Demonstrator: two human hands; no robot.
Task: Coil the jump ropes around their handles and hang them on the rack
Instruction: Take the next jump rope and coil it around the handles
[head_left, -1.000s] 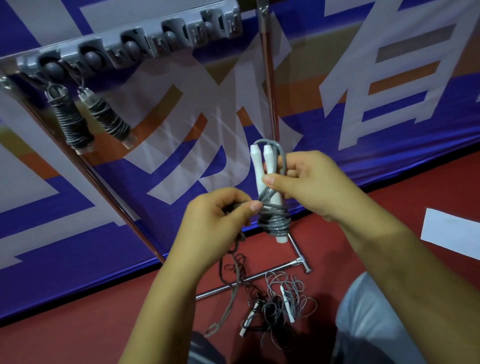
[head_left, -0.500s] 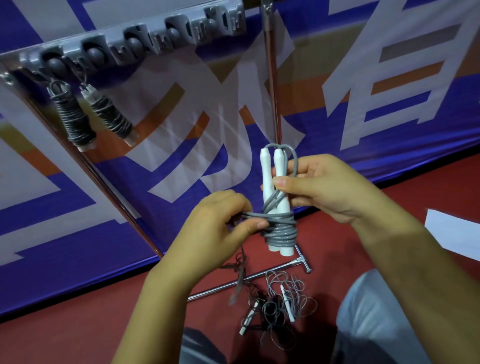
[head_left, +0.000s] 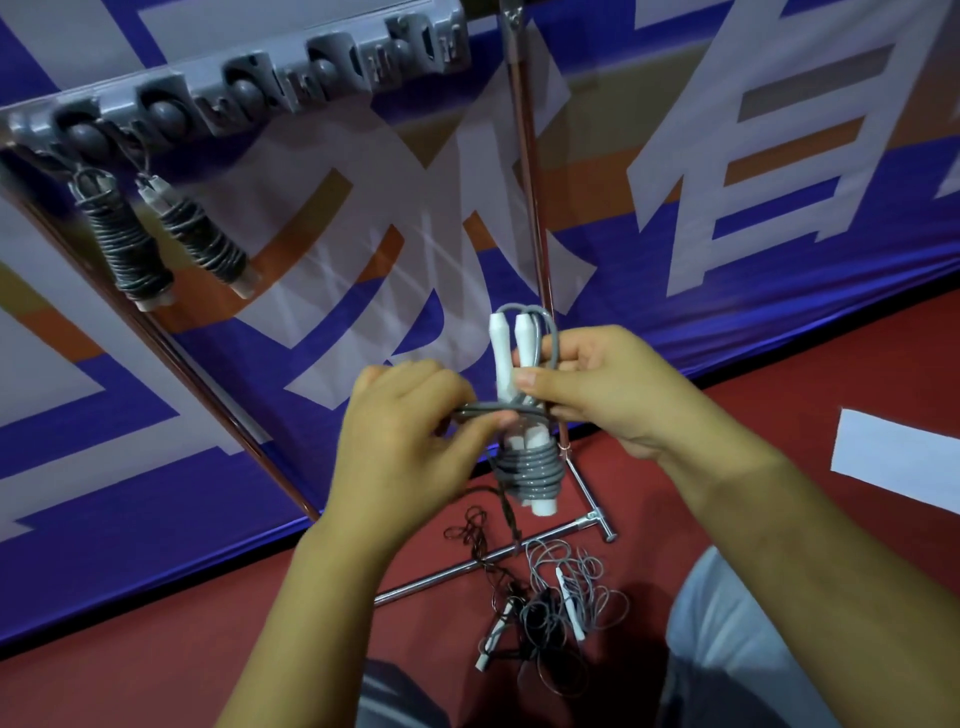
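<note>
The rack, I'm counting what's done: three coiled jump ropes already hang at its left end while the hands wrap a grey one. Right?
Not quite. The head view shows two coiled ropes hanging at the rack's left end, not three. The hands are indeed wrapping a grey rope.

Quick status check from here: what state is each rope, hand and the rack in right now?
Gray rope: partly coiled round its white handles, last turn unfinished.
Right hand: grips the upright handles.
Left hand: pinches the rope's free length, pulled taut across the handles.
Two dark ropes: fully coiled, hanging on the rack.
Rack: right-side slots unfilled.
Floor ropes: uncoiled, tangled.
</note>
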